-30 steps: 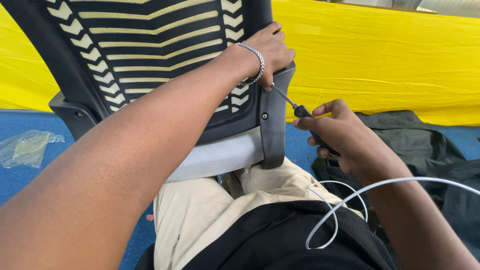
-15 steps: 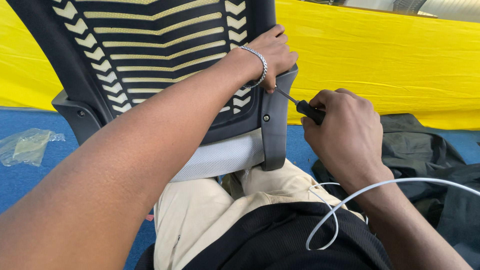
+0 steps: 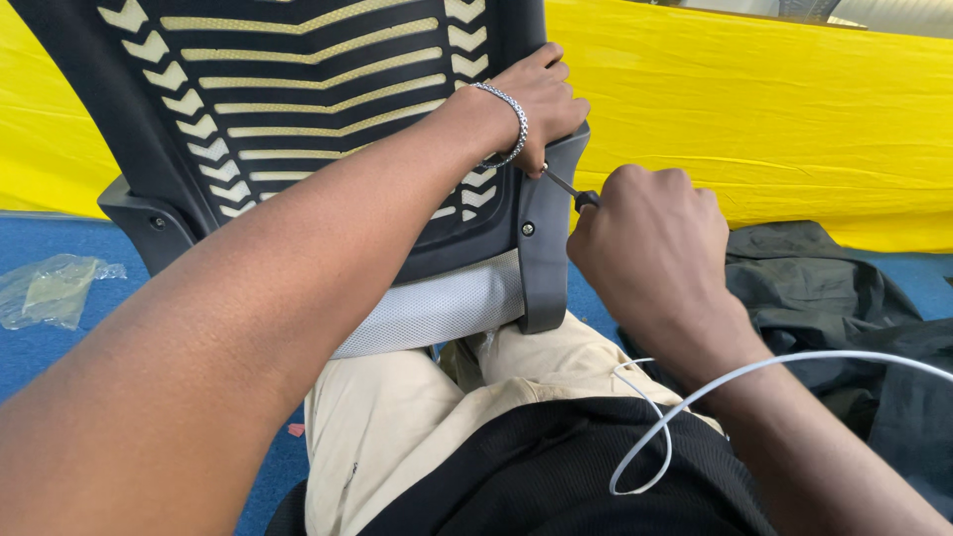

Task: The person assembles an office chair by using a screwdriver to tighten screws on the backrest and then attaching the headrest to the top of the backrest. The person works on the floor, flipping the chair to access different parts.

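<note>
Gripping the upper right edge of the chair backrest (image 3: 298,129), the left hand (image 3: 541,99) was curled shut over the black frame, a beaded metal bracelet (image 3: 511,124) at its wrist. Just beside it, the right hand (image 3: 650,243) was fisted tight round a screwdriver (image 3: 571,189), only the thin shaft and the black collar showing, the tip pressed in at the grey side bracket (image 3: 541,248) right under the left hand's palm. The backrest stood propped over the lap, its pale mesh lumbar pad (image 3: 437,308) against beige trousers (image 3: 397,427). A white cable (image 3: 695,397) looped across the right wrist; a dark jacket (image 3: 824,298) lay on the blue floor (image 3: 50,357) before a yellow sheet (image 3: 745,119). By the look of it, a bracket screw was being driven; that called for the left hand bracing steady while the right turned without slipping.
</note>
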